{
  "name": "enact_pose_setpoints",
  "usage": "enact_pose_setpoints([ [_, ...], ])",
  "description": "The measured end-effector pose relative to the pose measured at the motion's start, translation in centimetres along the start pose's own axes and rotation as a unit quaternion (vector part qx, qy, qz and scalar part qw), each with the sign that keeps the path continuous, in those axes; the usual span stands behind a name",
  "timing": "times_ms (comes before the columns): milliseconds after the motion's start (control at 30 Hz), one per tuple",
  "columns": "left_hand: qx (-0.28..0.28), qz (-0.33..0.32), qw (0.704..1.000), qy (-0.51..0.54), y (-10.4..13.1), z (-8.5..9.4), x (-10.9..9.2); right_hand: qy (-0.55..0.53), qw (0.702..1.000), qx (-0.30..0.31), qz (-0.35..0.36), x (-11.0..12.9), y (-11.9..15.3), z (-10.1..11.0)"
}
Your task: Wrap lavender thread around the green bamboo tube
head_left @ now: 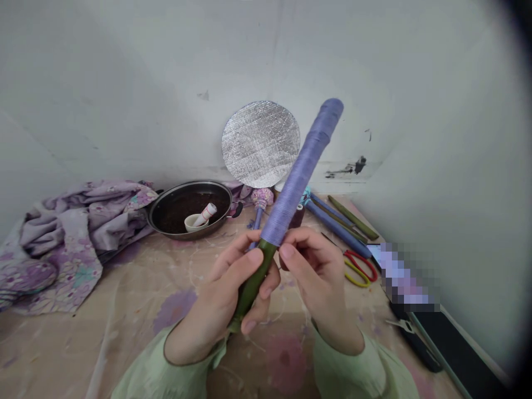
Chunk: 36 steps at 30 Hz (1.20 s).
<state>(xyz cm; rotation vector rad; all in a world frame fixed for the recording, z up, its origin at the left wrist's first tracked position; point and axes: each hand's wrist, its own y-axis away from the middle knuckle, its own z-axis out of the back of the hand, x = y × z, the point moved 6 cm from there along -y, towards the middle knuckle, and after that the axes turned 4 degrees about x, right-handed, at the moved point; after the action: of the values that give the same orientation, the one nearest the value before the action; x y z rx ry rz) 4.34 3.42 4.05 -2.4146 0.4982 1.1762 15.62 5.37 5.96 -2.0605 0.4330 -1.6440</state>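
Observation:
A long green stick slants up and away from me, its upper length wound tightly in purple thread. My left hand is closed around the bare green lower end, thumb lying on top. Beside the lower edge of the winding is my right hand, thumb and forefinger pinched together against the stick. Whatever those fingertips hold is hidden. Behind the right hand, a small dark brown object shows only in part.
Against the wall leans a silver foil disc. Left are a black pan holding a white cup, and floral cloth. Right are blue-wrapped sticks, a green stick, scissors, a phone and a black cutter.

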Motion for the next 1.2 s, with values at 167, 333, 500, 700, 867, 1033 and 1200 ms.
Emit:
enact_pose_setpoints([
  [167, 0.008, -0.006, 1.0, 0.007, 0.1, -0.1, 0.1, -0.001, 1.0, 0.016, 0.001, -0.1, 0.1, -0.2],
  [333, 0.025, -0.033, 0.999, 0.016, 0.5, -0.5, -0.1, -0.002, 1.0, 0.014, -0.004, -0.2, 0.1, -0.2],
  [500, 0.014, -0.044, 0.999, 0.0, 0.1, -0.2, -0.2, -0.091, 0.994, 0.053, -0.023, -0.4, 0.1, -0.9],
  [700, -0.034, -0.043, 0.998, -0.025, -0.1, 0.1, -0.9, -0.174, 0.98, 0.077, -0.055, -1.1, 0.4, -1.3],
  [867, -0.031, -0.013, 0.998, -0.047, 0.1, -0.2, -0.8, -0.105, 0.994, 0.038, -0.012, -0.6, 0.2, -0.5],
  [1033, -0.035, -0.022, 0.999, -0.012, -0.2, 0.3, -0.4, -0.105, 0.993, 0.045, -0.011, -0.4, -0.2, -0.8],
  [1200, -0.004, 0.001, 1.0, -0.001, -0.1, 0.1, -0.1, -0.106, 0.993, 0.049, -0.023, -0.3, 0.1, -1.0],
])
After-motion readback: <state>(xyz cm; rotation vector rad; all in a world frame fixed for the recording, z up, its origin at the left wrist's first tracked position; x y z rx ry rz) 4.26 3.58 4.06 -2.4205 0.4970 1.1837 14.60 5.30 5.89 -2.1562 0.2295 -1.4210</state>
